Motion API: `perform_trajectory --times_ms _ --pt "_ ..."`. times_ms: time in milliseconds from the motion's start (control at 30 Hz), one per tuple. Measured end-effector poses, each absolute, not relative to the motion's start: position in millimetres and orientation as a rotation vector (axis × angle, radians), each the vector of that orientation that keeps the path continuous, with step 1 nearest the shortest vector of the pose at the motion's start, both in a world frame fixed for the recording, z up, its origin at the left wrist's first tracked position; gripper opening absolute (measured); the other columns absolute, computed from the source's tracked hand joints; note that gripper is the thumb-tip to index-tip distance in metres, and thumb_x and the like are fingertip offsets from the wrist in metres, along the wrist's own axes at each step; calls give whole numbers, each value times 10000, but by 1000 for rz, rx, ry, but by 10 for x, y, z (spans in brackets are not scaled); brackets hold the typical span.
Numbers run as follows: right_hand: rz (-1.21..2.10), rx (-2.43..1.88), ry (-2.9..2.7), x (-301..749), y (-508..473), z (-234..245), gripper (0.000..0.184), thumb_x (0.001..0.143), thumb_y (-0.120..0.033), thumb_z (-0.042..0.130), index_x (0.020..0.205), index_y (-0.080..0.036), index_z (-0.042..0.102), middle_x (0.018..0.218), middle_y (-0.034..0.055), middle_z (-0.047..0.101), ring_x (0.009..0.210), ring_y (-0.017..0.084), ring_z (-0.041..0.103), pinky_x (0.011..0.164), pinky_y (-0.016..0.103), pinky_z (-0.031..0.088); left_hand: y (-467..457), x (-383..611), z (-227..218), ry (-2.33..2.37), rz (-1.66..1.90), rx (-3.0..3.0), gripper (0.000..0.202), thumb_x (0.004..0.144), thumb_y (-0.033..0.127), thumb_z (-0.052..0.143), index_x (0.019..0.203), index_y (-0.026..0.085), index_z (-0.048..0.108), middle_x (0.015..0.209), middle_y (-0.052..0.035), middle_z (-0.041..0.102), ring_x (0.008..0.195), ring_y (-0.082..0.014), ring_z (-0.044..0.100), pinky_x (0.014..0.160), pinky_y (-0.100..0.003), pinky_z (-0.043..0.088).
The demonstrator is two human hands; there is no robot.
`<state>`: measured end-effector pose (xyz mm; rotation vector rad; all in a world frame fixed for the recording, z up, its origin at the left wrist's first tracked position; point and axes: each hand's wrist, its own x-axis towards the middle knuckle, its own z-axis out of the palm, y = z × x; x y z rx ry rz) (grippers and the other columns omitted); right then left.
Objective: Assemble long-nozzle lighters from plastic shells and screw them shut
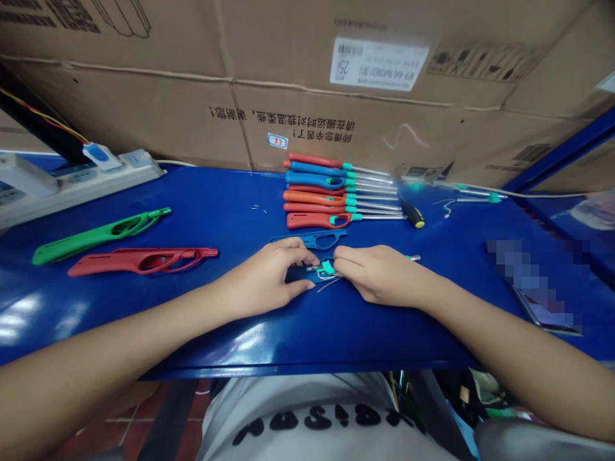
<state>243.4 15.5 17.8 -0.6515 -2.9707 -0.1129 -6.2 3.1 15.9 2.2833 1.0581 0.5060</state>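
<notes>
Both my hands work at a blue lighter shell half (314,276) low over the middle of the table, a teal trigger (328,267) and thin white wire showing in it. My left hand (273,275) grips the shell's left end between thumb and fingers, which hide much of it. Closed at the other end, my right hand (384,276) pinches the lighter's inner assembly; a metal tube tip (414,258) sticks out beyond its knuckles. Just behind lies another blue shell half (317,239). Left of my hands rest a red lighter shell (139,261) and a green lighter shell (98,238).
A row of several finished-looking lighters (319,200) lies at the back. Beside their tips is a black-and-yellow screwdriver (414,214), with metal tubes (480,194) farther right. A phone (542,301) lies right, a power strip (86,182) left. A large cardboard box (288,77) stands behind.
</notes>
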Motion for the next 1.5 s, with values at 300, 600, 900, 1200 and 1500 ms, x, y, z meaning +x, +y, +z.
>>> perform_trajectory --times_ms 300,600,900,1200,1500 --pt "-152 -647 -3029 2434 141 196 163 916 -61 485 986 -149 604 955 73 623 715 158 507 569 284 260 -6 -54 182 1061 533 2398 275 858 163 744 1128 162 696 1096 -64 705 1054 -221 671 962 -360 540" --pt "-77 -717 -3026 2412 118 254 156 936 -97 495 953 -155 638 969 78 632 680 154 513 568 285 301 -72 -53 153 1018 444 2649 400 975 203 582 1374 180 576 1164 -117 657 1095 -270 626 960 -438 541" --pt "80 -724 -2762 2617 198 332 236 1024 -261 469 986 -161 679 1009 89 668 772 152 603 666 271 418 -40 -79 139 996 387 2803 383 1019 288 521 1361 135 598 1190 -141 651 1085 -280 625 957 -445 538" --pt "260 -815 -2848 2614 213 330 156 998 -243 533 985 -179 674 997 68 672 757 152 598 657 267 406 -46 -111 166 1005 323 2903 345 1032 326 489 1286 159 652 1147 -123 668 1031 -271 646 903 -426 554" --pt "387 -796 -2816 2633 251 300 122 986 -211 551 983 -182 670 1010 60 668 800 151 615 684 260 427 -149 -70 156 1058 157 3054 336 1046 274 415 1246 156 659 1113 -121 660 988 -265 627 860 -396 535"
